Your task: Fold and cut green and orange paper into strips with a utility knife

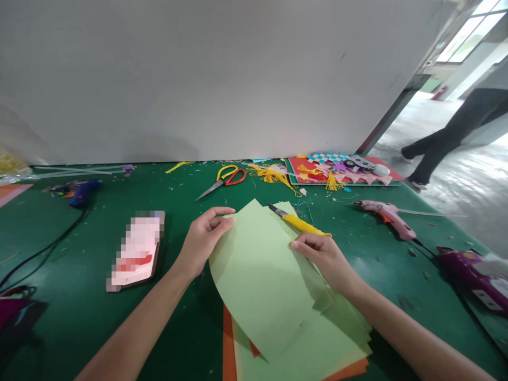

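Note:
A sheet of light green paper (262, 275) is lifted and slightly bent between my two hands. My left hand (204, 235) pinches its upper left edge between thumb and fingers. On the right edge, my right hand (317, 256) grips the same sheet with thumb and bent fingers. Beneath it lie more green sheets (286, 354) with some notched edges, and orange paper (228, 344) shows under those. A yellow utility knife (304, 224), its blade pointing up and left, rests just beyond my right hand.
Red-handled scissors (228, 179) lie near the wall. Left of my hands are a phone (137, 251) and a blue glue gun (81, 191). A pink glue gun (391, 216), a purple tool (476, 275) and a red decorated board (381, 172) are at right. A person's legs (448, 129) show beyond the table.

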### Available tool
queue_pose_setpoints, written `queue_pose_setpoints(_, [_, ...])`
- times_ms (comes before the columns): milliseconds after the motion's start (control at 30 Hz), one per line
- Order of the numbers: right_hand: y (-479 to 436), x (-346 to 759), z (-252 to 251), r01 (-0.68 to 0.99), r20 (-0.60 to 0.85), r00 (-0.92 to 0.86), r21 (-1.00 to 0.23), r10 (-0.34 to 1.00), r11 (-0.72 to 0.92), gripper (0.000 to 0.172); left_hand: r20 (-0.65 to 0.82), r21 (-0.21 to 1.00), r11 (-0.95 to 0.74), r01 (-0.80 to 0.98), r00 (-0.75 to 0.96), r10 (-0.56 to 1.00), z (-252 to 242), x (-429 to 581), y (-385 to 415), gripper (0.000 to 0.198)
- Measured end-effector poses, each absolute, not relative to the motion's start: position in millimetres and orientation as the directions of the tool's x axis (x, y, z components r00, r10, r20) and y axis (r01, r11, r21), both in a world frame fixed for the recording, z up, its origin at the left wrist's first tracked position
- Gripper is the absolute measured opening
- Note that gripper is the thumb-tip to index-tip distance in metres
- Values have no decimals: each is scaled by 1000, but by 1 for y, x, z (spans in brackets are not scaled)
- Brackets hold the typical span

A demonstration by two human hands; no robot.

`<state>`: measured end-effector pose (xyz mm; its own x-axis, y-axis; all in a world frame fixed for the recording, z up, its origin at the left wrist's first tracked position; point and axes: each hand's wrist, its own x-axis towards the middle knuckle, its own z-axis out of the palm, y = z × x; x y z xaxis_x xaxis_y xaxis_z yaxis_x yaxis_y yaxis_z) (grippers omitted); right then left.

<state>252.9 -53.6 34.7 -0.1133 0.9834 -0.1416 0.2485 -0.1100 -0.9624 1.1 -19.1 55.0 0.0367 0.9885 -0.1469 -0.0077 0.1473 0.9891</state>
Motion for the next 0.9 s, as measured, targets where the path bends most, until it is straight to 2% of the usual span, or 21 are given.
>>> queue_pose_setpoints(100, [-54,254,33,232,-156,-75,-963,985,-135,35,-231,953,246,-177,101,968,59,-1,-18,42])
queue_pose_setpoints(167, [-53,255,32,225,-144,-35,-965,989,-133,36,-280,879,322,-352,164,946,61,-3,-18,48])
queue_pose_setpoints(267, [-52,255,31,211,-112,44,-970,993,-119,37,-267,777,379,-503,281,922,60,-3,-20,62])
queue_pose_setpoints(367, [-52,254,32,205,-95,107,-972,990,-116,38,-218,783,415,-464,420,881,53,2,-27,64])
queue_pose_setpoints(433, [-53,254,33,227,-63,125,-970,990,-90,38,-266,808,455,-374,458,848,48,9,-32,51])
queue_pose_setpoints(500, [-54,253,33,282,-18,120,-958,993,-52,38,-348,825,471,-312,377,858,44,17,-37,41])
queue_pose_setpoints(600, [-57,253,32,381,57,88,-924,995,19,30,-410,806,501,-314,313,857,41,26,-41,36])
queue_pose_setpoints(700, [-62,253,31,392,144,-27,-909,989,143,29,-424,767,543,-341,365,829,40,28,-42,39])
queue_pose_setpoints(900, [-69,250,37,301,252,-483,-852,839,429,46,-405,673,630,-387,520,752,39,26,-41,51])
